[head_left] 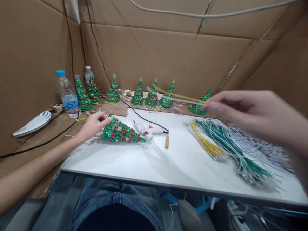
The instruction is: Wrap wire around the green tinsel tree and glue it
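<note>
Left hand [94,123] down at the near-left part of the white table [129,163], fingers curled on the wide base of a green sequined tree [121,132] lying on its side, tip toward the glue gun [149,130]. Right hand [251,111] raised above the far-right side of the table, thumb and fingertips pinched narrow on one end of a thin clear stick [176,98], which runs leftward across the row of upright green trees [151,96] along the far edge. Glue gun flat near the table's middle, black cord [140,116] trailing off toward the far-left corner; small wooden-handled tool [167,141] just beside its nozzle end. Bundles of yellow wires [207,144], green wires [236,151] and pale wires [262,147] fanned over the right half, reaching toward the near-right corner. Off the left edge, on the brown cardboard ledge [58,130]: water bottle [68,95] with blue cap, white plate [33,123] nearer the left wall.
</note>
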A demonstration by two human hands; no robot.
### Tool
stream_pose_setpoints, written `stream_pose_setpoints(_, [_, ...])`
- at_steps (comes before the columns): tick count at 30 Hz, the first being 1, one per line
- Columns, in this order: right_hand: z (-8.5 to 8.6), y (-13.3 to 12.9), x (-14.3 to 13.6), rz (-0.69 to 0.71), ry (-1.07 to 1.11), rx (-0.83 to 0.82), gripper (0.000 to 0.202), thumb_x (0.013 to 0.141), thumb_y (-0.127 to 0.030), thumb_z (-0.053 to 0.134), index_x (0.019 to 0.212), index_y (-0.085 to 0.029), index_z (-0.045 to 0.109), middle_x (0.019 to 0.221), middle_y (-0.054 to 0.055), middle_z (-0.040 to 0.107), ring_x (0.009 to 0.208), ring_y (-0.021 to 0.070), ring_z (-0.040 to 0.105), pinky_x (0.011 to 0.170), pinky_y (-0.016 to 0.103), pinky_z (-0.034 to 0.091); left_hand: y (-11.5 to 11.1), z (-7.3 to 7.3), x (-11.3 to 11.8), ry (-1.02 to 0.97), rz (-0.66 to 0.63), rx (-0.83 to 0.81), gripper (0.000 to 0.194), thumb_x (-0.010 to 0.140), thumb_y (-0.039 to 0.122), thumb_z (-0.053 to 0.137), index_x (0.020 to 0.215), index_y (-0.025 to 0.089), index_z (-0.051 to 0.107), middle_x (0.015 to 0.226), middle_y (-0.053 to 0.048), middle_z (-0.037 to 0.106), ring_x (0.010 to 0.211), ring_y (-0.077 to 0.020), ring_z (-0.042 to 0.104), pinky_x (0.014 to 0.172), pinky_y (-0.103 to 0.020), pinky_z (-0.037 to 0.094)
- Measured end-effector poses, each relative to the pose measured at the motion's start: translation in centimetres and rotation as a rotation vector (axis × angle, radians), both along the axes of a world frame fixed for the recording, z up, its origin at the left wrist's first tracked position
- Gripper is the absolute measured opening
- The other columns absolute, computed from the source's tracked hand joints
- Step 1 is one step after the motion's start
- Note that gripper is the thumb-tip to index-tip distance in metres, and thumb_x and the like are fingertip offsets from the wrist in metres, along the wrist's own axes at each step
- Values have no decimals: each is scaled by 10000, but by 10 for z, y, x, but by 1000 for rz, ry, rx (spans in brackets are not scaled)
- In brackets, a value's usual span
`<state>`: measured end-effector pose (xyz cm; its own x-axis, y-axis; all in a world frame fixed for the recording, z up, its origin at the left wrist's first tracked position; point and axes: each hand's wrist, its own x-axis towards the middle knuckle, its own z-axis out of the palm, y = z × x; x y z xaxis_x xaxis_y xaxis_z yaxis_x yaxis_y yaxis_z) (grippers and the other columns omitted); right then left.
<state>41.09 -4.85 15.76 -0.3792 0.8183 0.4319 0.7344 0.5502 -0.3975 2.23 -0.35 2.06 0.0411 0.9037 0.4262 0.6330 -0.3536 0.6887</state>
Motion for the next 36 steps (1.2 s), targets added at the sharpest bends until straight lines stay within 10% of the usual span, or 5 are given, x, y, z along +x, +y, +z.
stream_pose_setpoints(9, [-48,28,-70,323,-122,-210,455,859,-592,435,754,-193,627,589,-6,473,523,99,376,483,237,295,1,-1,1,-66,-134,-124,484,825,548,456,524,182,361,538,47,268,522,-86,252,523,-254,187])
stream_pose_setpoints(21, [-59,47,-89,287,-178,-341,467,818,-624,493,810,-189,663,537,-38,371,491,87,326,448,219,263,4,-5,0,-106,-142,-96,515,821,557,480,499,156,457,499,41,310,514,-84,261,513,-246,190])
stream_pose_setpoints(36, [-68,45,-162,309,-321,78,232,847,-366,562,981,-244,707,769,18,700,630,148,579,576,260,368,3,-5,1,-161,-237,-154,519,824,588,459,524,166,428,522,51,282,501,-81,255,488,-244,186])
